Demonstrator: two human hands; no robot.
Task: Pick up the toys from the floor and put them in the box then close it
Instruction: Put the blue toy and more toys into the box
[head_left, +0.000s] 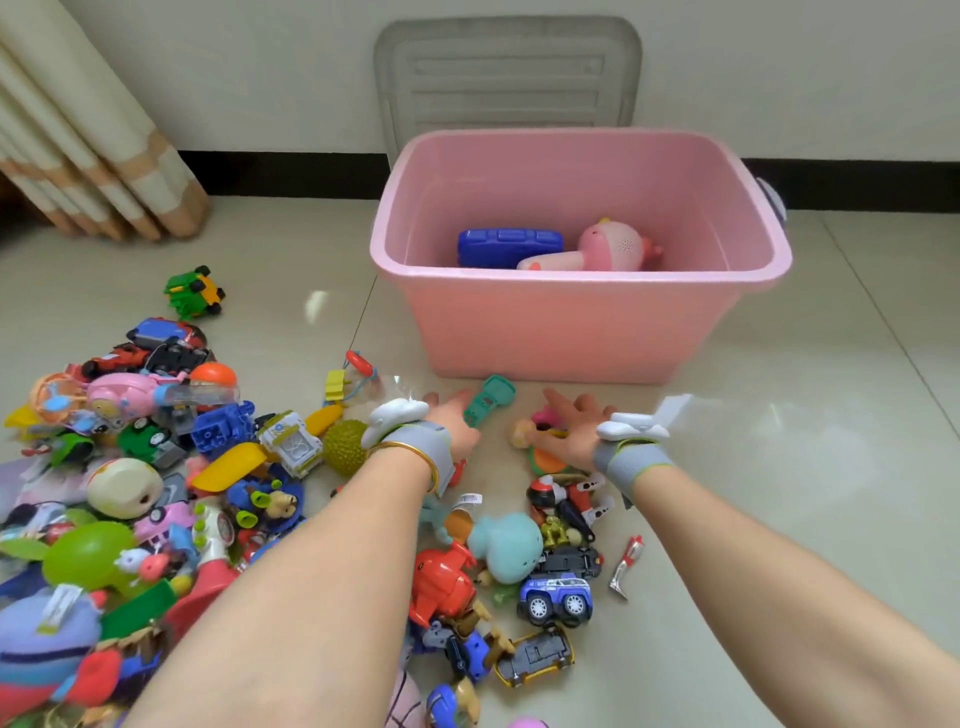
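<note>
The box (571, 332) is a pink plastic tub with a rolled rim, standing open on the tiled floor (779, 467) near the wall; inside it lie a blue case-shaped toy (509, 247) and, just beside it, a pink round-headed toy (610, 247). Its lid (506, 73) (translucent grey, ribbed) leans upright against the wall behind the box.

Both arms reach forward, the hands low over the floor just in front of the box. The left hand (457, 423) meets the lower end of a teal toy (492, 397) that angles up toward the box wall; its fingers point forward, and whether they close round the toy cannot be told. The right hand (574, 428) is spread, fingers straight and apart, over a few small pink and yellow toys (524, 428); it grips nothing visible. Each wrist wears a grey band with a white device on top; a gold bangle (415, 454) sits on the left wrist.

The pile of toys (156, 467) covers the floor to the left: cars, balls, plush pieces, bright plastic figures. Between the forearms lie a pale blue plush (506, 543), a red figure (441, 577) and a blue car (556, 597); a green vehicle (195, 292) sits apart, nearer a striped curtain (88, 145).
</note>
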